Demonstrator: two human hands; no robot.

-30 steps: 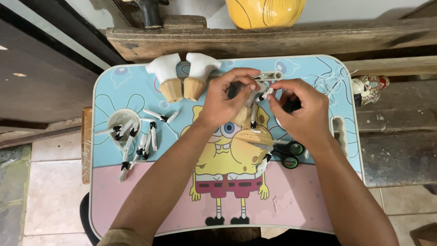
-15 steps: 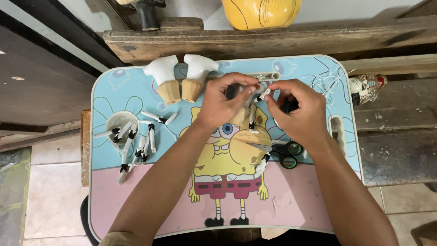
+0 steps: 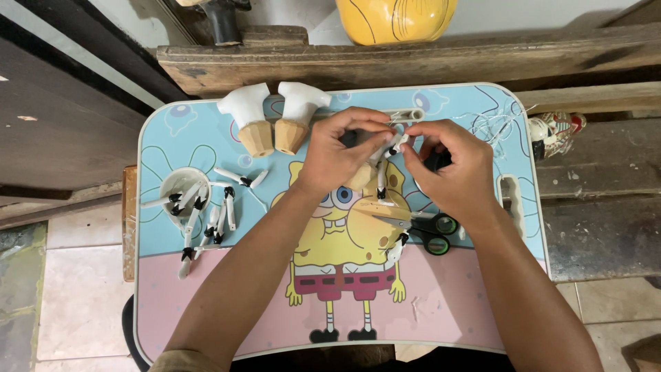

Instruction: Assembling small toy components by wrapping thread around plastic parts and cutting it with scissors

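Fingertips of my left hand [image 3: 341, 155] and right hand [image 3: 447, 165] pinch one white feather [image 3: 394, 143]; I'd keep this grip light.

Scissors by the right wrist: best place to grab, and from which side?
Judging by the pose, the scissors lie flat with the black finger loops toward the table's right and the blades pointing left under a tan piece. Grip the loops, coming from above on the right, near the right hand; the blade end is partly covered.
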